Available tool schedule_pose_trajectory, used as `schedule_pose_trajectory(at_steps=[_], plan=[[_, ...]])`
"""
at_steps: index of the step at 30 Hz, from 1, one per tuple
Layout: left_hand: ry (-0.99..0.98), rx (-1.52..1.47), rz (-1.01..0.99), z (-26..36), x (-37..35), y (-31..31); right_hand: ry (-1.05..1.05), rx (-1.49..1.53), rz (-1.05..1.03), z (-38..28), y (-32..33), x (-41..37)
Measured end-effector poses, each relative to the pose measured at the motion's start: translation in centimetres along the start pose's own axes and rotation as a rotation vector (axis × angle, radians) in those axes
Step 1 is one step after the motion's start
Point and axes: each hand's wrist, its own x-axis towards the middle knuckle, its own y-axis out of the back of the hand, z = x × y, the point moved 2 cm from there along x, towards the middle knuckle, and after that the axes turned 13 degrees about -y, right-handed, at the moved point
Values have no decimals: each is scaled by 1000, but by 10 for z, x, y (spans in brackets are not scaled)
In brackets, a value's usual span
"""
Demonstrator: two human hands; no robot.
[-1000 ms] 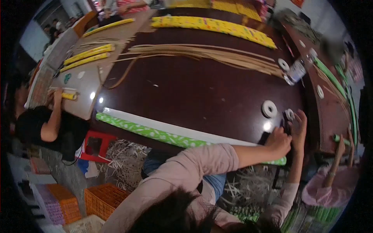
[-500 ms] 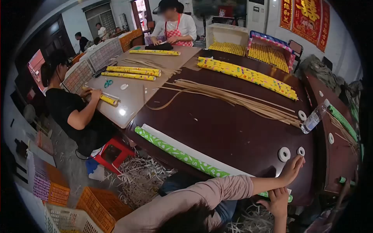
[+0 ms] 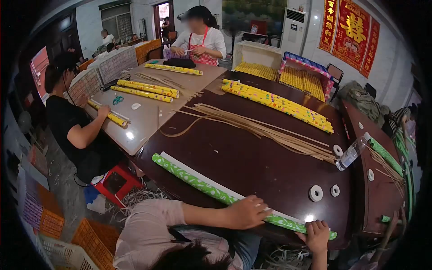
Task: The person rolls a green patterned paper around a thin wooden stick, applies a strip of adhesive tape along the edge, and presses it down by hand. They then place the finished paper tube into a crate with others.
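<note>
Along the near table edge lies a long roll of green patterned wrapping paper [image 3: 191,182], with a white strip of its reverse side showing on the far side. My left hand [image 3: 246,212] rests over the roll right of its middle, fingers curled down onto it. Close to the roll's right end, my right hand [image 3: 317,235] has its fingers bent over the paper. Both palms are hidden. A large white tape roll [image 3: 316,193] and a smaller tape roll [image 3: 335,191] lie beyond my right hand.
Brown strips [image 3: 256,121] stretch across the dark table [image 3: 270,166], beyond them a bundle of yellow rolls [image 3: 274,103]. A water bottle [image 3: 352,153] stands at the right. One co-worker [image 3: 76,121] handles a yellow roll at left; another [image 3: 202,42] is at the far end.
My left hand has moved left and down, from above the tape rolls onto the green roll. My right hand has stayed near the roll's right end, its fingers now bent over it.
</note>
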Motion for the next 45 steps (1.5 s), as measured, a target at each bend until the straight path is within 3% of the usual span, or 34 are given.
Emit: schedule_pose_trajectory(at_steps=[3,7,11,13,17,21,26,28,33,40,45], plan=[[106,262,-179,-30,-68,48,-72,-79,13,6,11,8],[276,358,-298,-60,-130,103,-45,-132,21,25,1,8],[154,421,-310,-68,-147,119,-49,-1,17,23,-5,20],[126,409,-339,-69,-150,119,-37,-9,-99,22,-10,23],[89,319,-336,-62,-147,113,-61,302,-189,-66,34,72],[92,195,-338,-49,-127,100,53,292,-235,-127,31,99],[132,94,-307,-43,-124,81,-209,333,-558,-145,9,111],[97,161,-170,-38,-123,77,-175,337,-563,-142,4,116],[139,98,-164,-38,-130,74,-34,300,-541,-145,4,132],[234,363,-164,-41,-145,97,208,265,-460,-156,-1,170],[175,359,-63,-38,-153,83,264,230,-409,-157,4,171]])
